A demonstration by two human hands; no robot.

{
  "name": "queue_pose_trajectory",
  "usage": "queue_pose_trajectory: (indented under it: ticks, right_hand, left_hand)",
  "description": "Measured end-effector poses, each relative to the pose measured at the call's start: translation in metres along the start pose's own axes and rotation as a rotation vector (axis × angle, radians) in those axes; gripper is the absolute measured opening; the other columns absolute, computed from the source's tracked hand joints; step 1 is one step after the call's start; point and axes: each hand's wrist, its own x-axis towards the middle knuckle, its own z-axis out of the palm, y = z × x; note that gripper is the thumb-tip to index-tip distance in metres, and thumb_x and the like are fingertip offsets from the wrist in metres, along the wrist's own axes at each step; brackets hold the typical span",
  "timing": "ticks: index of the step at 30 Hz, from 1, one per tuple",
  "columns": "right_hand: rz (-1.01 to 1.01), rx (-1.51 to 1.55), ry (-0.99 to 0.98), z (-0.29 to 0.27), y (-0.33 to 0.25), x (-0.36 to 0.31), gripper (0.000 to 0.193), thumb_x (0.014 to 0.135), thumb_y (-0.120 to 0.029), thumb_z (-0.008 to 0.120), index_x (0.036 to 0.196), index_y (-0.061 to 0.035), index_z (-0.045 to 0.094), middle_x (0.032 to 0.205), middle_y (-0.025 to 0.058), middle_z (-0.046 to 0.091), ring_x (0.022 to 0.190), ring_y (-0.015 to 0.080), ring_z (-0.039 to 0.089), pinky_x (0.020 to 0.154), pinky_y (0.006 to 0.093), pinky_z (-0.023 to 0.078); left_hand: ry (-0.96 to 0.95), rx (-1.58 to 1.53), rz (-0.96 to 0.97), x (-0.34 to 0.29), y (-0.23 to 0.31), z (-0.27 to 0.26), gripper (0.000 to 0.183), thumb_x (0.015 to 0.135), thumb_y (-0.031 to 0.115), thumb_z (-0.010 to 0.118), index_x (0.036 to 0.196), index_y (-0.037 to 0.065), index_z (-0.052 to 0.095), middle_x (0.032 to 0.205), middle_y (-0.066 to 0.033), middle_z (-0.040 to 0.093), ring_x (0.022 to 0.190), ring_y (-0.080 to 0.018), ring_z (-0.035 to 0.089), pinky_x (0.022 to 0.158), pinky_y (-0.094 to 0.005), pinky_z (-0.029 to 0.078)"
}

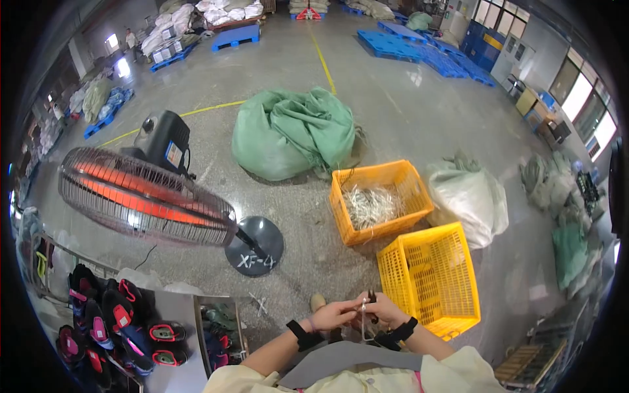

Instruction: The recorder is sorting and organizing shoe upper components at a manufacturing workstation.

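Note:
My left hand [333,315] and my right hand [388,310] meet close in front of my body, fingers closed. The right hand is around a slim dark hand tool [372,299]; its exact kind is too small to tell. A thin white strip [364,316] hangs between the hands, with the left fingers pinching near its top. Just right of my hands stands a yellow plastic crate [429,243] with slatted walls. Beyond it, an orange-yellow crate [382,232] holds a heap of thin white pieces [373,204].
A large pedestal fan [147,196] stands at left on a round black base [254,245]. A green sack [291,134] lies ahead, a white sack [466,200] right of the crates. Several dark shoes [167,332] sit on a table [171,302] at lower left. Blue pallets [390,46] lie farther back.

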Motion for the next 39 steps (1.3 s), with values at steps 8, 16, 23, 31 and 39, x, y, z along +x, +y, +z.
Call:
queue_pose_trajectory:
  ticks: [8, 16, 23, 31, 39]
  right_hand:
    - [-0.608, -1.032, 0.331, -0.058, -0.032, 0.083, 0.017, 0.064, -0.018, 0.068, 0.067, -0.0042, 0.058, 0.072, 0.0101, 0.056, 0.069, 0.0218, 0.056, 0.062, 0.0310, 0.045]
    - [-0.412, -0.729, 0.442, -0.166, -0.006, 0.120, 0.029, 0.066, -0.026, 0.069, 0.084, -0.0058, 0.062, 0.100, 0.0117, 0.054, 0.097, 0.0294, 0.052, 0.083, 0.0374, 0.042]
    - [-0.073, -0.096, 0.943, -0.275, 0.003, -0.001, 0.022, 0.073, -0.021, 0.056, 0.077, -0.0002, 0.060, 0.063, 0.0085, 0.059, 0.056, 0.0188, 0.056, 0.056, 0.0314, 0.044]
    - [0.383, -0.616, 0.258, -0.360, 0.145, -0.013, 0.019, 0.077, -0.021, 0.053, 0.071, -0.0067, 0.064, 0.058, 0.0064, 0.061, 0.053, 0.0154, 0.060, 0.044, 0.0310, 0.044]
    - [0.028, -1.649, -0.691, -0.261, -0.015, 0.294, 0.016, 0.074, -0.019, 0.056, 0.077, -0.0072, 0.066, 0.062, 0.0063, 0.062, 0.060, 0.0161, 0.061, 0.050, 0.0312, 0.045]
  left_hand:
    - [0.327, 0.742, -0.401, 0.045, 0.039, -0.061, 0.019, 0.083, 0.022, 0.056, 0.082, 0.004, 0.063, 0.074, -0.0104, 0.064, 0.068, -0.0228, 0.062, 0.062, -0.0313, 0.047]
    - [0.432, 0.435, -0.472, 0.122, 0.001, -0.094, 0.019, 0.084, 0.017, 0.053, 0.076, 0.000, 0.054, 0.061, -0.0095, 0.060, 0.056, -0.0161, 0.058, 0.053, -0.0300, 0.045]
    - [0.295, 0.628, -0.297, 0.294, -0.007, -0.141, 0.063, 0.080, 0.019, 0.060, 0.131, 0.006, 0.026, 0.109, -0.0203, 0.056, 0.100, -0.0282, 0.056, 0.084, -0.0345, 0.044]
    - [-0.107, 0.878, -0.379, 0.197, -0.106, -0.108, 0.048, 0.077, 0.028, 0.052, 0.120, 0.008, 0.046, 0.117, -0.0179, 0.052, 0.108, -0.0339, 0.049, 0.090, -0.0400, 0.040]
    - [0.790, 0.668, -1.043, -0.073, -0.157, -0.014, 0.032, 0.077, 0.021, 0.047, 0.105, 0.009, 0.058, 0.103, -0.0133, 0.061, 0.097, -0.0306, 0.057, 0.080, -0.0416, 0.046]
